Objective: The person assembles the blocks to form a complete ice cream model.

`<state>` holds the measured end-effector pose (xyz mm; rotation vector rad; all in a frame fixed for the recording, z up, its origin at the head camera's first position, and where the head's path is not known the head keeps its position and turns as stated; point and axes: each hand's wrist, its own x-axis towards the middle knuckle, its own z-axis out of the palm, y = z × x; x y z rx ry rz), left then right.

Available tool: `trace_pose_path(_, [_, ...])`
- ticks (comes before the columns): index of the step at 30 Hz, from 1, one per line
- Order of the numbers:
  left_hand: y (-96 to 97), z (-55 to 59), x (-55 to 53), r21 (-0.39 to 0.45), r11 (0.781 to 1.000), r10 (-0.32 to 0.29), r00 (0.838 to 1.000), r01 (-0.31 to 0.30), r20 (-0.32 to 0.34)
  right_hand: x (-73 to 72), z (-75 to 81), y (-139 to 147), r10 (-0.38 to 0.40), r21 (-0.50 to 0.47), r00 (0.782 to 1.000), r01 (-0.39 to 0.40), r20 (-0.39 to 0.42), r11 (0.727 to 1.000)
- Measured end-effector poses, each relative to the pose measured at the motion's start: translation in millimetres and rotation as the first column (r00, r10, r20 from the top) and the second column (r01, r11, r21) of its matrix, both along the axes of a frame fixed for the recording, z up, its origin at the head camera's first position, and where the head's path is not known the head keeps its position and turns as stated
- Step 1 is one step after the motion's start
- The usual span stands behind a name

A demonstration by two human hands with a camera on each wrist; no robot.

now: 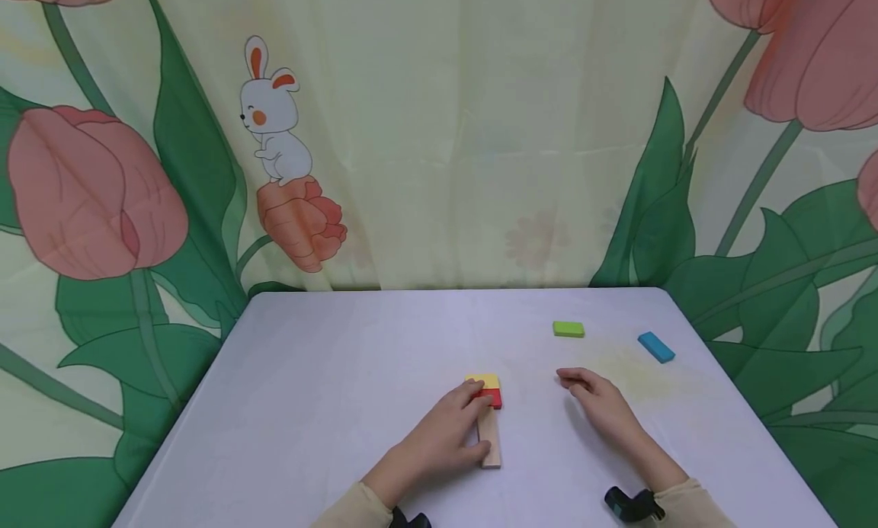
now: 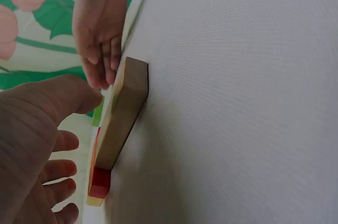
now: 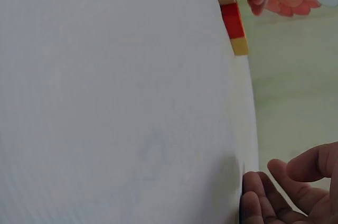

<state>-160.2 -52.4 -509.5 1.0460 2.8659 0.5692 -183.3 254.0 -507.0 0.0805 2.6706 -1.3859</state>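
Observation:
A plain wooden block (image 1: 490, 429), a red block (image 1: 497, 401) and a yellow block (image 1: 484, 379) lie end to end in a line on the table. My left hand (image 1: 446, 435) is over their left side, fingers spread above the red block and thumb by the wooden one. In the left wrist view, thumb and fingers stand apart beside the wooden block (image 2: 122, 115), gripping nothing. To the right, my right hand (image 1: 607, 410) hovers above the tabletop with loosely bent fingers, holding nothing. The right wrist view shows the red block (image 3: 232, 21) between wood and yellow.
Farther back on the white table (image 1: 329, 376) lies a green block (image 1: 568, 329). A blue block (image 1: 656, 347) sits at an angle near the right edge. Behind the table hangs a curtain (image 1: 439, 147) printed with tulips and a rabbit.

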Motion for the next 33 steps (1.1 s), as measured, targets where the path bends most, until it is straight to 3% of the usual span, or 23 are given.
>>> trace_pose_path(3, [1.6,1.0,-1.8,-0.037,0.999,-0.024,1.0,0.024,-0.019,-4.8,-0.7,10,-0.004,0.02,1.0,0.004,-0.004,1.0])
trace_pose_path(11, [5.2,3.8,-3.6,-0.123,0.992,-0.021,0.999,0.025,0.031,-22.5,-0.4,30,-0.015,0.078,1.0,0.016,-0.013,0.997])
trace_pose_path(18, [8.6,7.4,-7.2,-0.201,0.979,-0.044,0.999,0.042,-0.007,-39.4,0.9,38,-0.011,0.115,1.0,0.013,-0.026,0.993])
trace_pose_path(25, [11.1,8.5,-8.7,-0.212,0.976,-0.043,0.999,0.044,0.008,-50.7,-2.1,39,0.021,0.192,0.992,0.003,-0.122,0.981])
trace_pose_path(33, [10.6,9.6,-10.8,-0.199,0.98,-0.028,1.0,0.03,0.011,-66.9,-0.7,33,0.069,0.283,0.992,-0.036,-0.11,0.958])
